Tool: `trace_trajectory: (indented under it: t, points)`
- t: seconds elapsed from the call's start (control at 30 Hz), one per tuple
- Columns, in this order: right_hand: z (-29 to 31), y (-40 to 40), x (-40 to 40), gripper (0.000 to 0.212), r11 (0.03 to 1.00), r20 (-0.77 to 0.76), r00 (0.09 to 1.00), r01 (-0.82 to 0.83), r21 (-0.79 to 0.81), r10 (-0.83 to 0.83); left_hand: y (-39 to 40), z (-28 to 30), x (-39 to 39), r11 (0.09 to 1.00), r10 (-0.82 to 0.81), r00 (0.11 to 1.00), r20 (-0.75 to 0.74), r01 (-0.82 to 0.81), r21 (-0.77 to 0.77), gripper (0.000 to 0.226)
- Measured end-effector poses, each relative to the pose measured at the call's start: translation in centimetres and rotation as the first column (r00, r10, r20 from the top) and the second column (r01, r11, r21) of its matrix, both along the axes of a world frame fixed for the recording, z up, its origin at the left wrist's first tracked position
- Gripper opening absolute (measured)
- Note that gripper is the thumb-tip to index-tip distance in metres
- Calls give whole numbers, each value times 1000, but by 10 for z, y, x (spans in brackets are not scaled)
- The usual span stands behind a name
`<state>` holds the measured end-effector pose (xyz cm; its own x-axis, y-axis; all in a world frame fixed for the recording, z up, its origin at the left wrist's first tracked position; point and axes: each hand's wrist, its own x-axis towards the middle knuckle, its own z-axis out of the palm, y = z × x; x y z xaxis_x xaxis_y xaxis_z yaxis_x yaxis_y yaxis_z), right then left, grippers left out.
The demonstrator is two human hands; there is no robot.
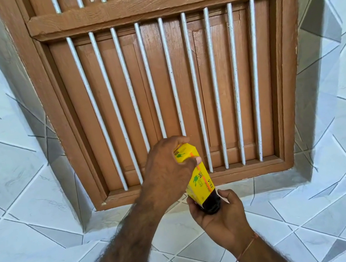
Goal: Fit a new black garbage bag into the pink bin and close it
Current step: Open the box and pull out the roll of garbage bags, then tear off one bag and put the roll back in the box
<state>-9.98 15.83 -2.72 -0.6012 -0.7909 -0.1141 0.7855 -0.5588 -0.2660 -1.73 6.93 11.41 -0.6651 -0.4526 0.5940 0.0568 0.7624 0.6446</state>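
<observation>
Fingers (182,139) of the left hand (169,169) clamp the top of a yellow cardboard bag box (198,177); the right hand (220,211) cups a black roll of garbage bags (212,203) emerging below. No pink bin is visible, so fitting and closing remain. Upside-down green print seems to read "bin". Behind stands a brown barred wooden window (170,75).

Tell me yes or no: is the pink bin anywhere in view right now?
No. Only the left hand and right hand holding a yellow box before a barred wooden window show.
</observation>
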Motion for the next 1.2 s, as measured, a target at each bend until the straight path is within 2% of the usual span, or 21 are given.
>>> trace_trajectory:
  t: [0.1, 0.2, 0.27, 0.33, 0.4, 0.43, 0.5, 0.57, 0.7, 0.8, 0.83, 0.87, 0.9, 0.93, 0.97, 1.0, 1.03, 1.07, 1.1, 1.13, 1.2]
  points:
    - [-5, 4, -7, 37, 997, 20, 998, 62, 44, -63, -16, 8, 3, 995, 47, 997, -65, -41, 93, 36]
    - [-16, 16, -23, 23, 981, 35, 987, 151, 118, -156, -50, -3, 8, 948, 137, 981, -135, -90, 305, 29]
    - [-22, 30, -34, 22, 960, 27, 972, 224, 167, -231, -78, -28, 9, 869, 216, 966, -143, -123, 479, 20]
    - [-27, 44, -44, 26, 930, 15, 954, 290, 226, -301, -101, -60, 5, 748, 296, 952, -76, -181, 639, 10]
    - [-29, 54, -51, 27, 907, -18, 941, 329, 262, -337, -117, -98, -5, 623, 293, 956, 36, -219, 751, 19]
    - [-29, 57, -53, 25, 901, -43, 940, 337, 273, -339, -126, -121, -12, 597, 283, 956, 74, -236, 767, 26]
    - [-27, 62, -51, 22, 895, -100, 940, 340, 288, -325, -140, -161, -32, 580, 328, 932, 155, -329, 745, 42]
    - [-27, 63, -49, 22, 886, -166, 937, 345, 310, -307, -131, -170, -42, 608, 381, 896, 229, -430, 667, 51]
    - [-29, 63, -44, 25, 854, -342, 903, 380, 356, -260, -121, -165, -46, 694, 473, 826, 307, -564, 448, 39]
    - [-23, 61, -39, 27, 819, -495, 844, 427, 384, -208, -124, -167, -44, 706, 571, 699, 431, -686, 176, 37]
    - [-20, 59, -37, 26, 811, -541, 821, 438, 389, -183, -120, -166, -42, 700, 616, 672, 411, -706, 106, 35]
    - [-18, 57, -35, 26, 802, -586, 795, 449, 395, -157, -115, -165, -42, 717, 635, 695, 337, -693, 78, 31]
    - [-16, 55, -32, 25, 791, -630, 765, 465, 398, -133, -105, -160, -39, 780, 589, 778, 220, -618, 97, 25]
    - [-15, 52, -31, 25, 779, -669, 735, 483, 401, -111, -93, -155, -34, 877, 432, 893, 125, -448, 173, 21]
    - [-15, 50, -29, 25, 764, -707, 702, 503, 404, -88, -79, -149, -31, 938, 194, 976, 96, -213, 274, 22]
    - [-14, 46, -28, 26, 749, -745, 665, 523, 407, -60, -65, -139, -25, 925, -76, 987, 143, 16, 380, 30]
    - [-15, 43, -26, 25, 734, -781, 625, 541, 412, -22, -52, -132, -19, 866, -300, 930, 214, 172, 470, 42]
    - [-14, 40, -25, 25, 722, -812, 583, 553, 415, 21, -43, -128, -14, 828, -444, 843, 304, 257, 499, 54]
    - [-12, 37, -22, 26, 720, -835, 547, 554, 417, 63, -38, -128, -10, 822, -502, 784, 366, 302, 482, 60]
    - [-9, 34, -19, 28, 723, -846, 526, 549, 419, 90, -37, -130, -4, 838, -501, 768, 399, 317, 444, 57]
    - [-2, 29, -16, 32, 745, -852, 513, 525, 412, 110, -38, -131, 7, 848, -466, 807, 361, 292, 442, 46]
